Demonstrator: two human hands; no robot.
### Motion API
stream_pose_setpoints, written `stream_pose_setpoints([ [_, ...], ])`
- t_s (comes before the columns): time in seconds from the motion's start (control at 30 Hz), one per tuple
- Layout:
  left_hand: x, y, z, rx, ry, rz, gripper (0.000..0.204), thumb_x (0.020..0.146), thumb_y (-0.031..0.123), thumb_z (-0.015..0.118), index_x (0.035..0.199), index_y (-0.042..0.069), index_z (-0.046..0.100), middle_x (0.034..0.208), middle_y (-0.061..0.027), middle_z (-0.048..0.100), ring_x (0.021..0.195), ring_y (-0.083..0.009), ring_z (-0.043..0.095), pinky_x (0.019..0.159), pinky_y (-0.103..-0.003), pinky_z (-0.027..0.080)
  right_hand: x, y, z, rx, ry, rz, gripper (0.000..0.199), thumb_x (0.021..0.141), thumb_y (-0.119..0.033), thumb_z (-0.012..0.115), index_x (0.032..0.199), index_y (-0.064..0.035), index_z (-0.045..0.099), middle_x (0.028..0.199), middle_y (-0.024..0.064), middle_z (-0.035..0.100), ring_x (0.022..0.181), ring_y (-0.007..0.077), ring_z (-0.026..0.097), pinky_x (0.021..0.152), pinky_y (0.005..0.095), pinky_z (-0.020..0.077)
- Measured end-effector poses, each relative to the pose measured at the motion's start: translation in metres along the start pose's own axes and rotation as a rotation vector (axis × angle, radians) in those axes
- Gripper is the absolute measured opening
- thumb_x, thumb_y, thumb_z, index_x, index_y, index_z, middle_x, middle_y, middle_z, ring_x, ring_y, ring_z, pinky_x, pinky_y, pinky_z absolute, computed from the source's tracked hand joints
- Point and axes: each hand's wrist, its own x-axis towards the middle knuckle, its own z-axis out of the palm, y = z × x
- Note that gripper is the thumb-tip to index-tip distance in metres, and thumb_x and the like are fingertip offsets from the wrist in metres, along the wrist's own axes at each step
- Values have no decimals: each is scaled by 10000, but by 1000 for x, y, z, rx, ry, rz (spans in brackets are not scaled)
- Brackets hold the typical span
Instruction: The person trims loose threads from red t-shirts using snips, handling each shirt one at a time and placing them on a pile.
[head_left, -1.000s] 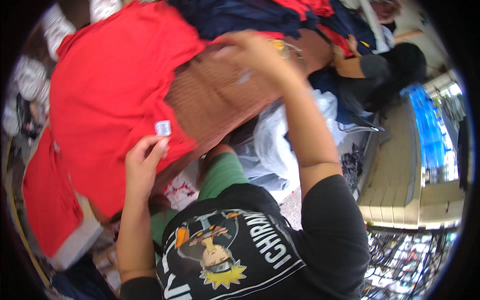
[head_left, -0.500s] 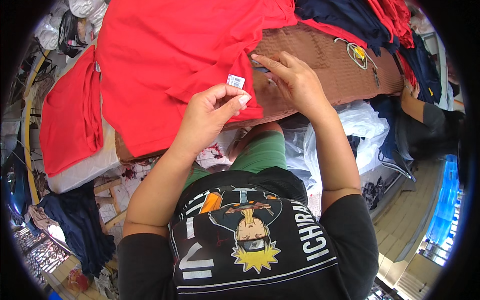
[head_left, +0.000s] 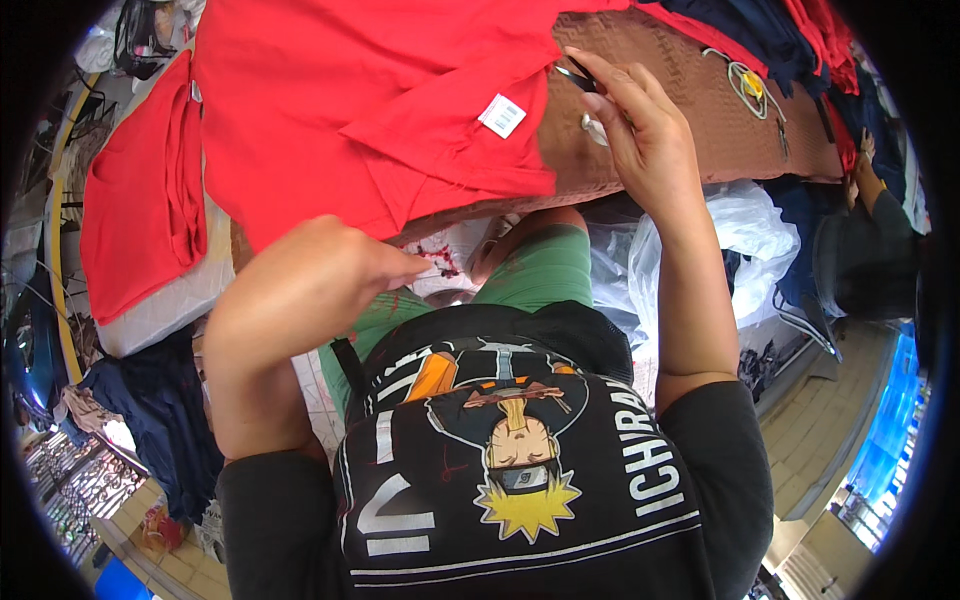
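A red garment [head_left: 330,110] lies spread over the brown padded table, its lower edge folded over. On the fold shows a white label [head_left: 502,116]. My right hand [head_left: 645,125] is closed around small thread snips [head_left: 576,78], whose blades point toward the garment's right edge. Below the cloth, over my lap, my left hand [head_left: 345,265] is apart from the garment, its fingers pinched together. Whatever may be between those fingertips is hidden or too small to name.
Another red garment [head_left: 145,195] lies on the left. A cord with a yellow piece [head_left: 750,85] rests on the brown table cover [head_left: 680,60]. Dark blue and red clothes [head_left: 770,35] are heaped at far right. Clear plastic [head_left: 745,235] hangs below. Another person's hand [head_left: 866,150] is at the right rim.
My left hand has moved from beside the label down and left, off the garment, toward my lap. My right hand has moved up and right, with the snips now plainly showing. The view has shifted slightly.
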Motion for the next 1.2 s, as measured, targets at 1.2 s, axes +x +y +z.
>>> stream_pose_setpoints([
  [1.2, 93, -55, 61, -193, 660, -108, 189, 926, 186, 559, 928, -1, 583, 815, -177, 675, 792, -353, 659, 680, -432, 511, -47, -18, 59, 332, -299, 281, 194, 877, -126, 605, 1049, -51, 652, 948, 180, 675, 882, 345, 651, 766, 396, 507],
])
